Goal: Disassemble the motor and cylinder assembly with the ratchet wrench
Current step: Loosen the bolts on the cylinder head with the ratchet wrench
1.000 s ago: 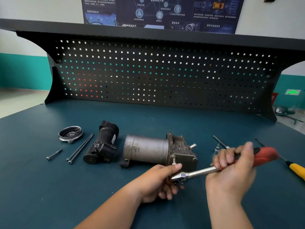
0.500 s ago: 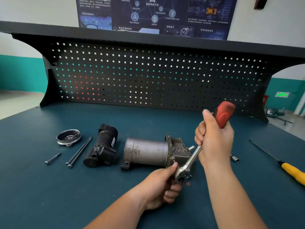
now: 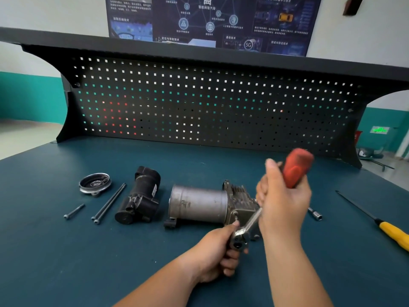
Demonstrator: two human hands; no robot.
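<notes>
Right hand (image 3: 285, 204) fingers wrap the red-gripped ratchet wrench (image 3: 252, 221); left hand (image 3: 215, 257) fingers curl round its chrome head, six o'clock of the finned cylinder (image 3: 240, 193).

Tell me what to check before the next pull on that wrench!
1. Grip: the right hand grips the ratchet wrench by its red handle: ok.
2. Steadying: the left hand holds the wrench's head: ok.
3. Fit: whether the head sits square on its bolt: cannot tell, the left hand hides it.
4. Rest: the motor and cylinder assembly lies on its side on the workbench: ok.
5. Swing path: the loose bolts lie off to the left, probably out of the handle's way: ok.
</notes>
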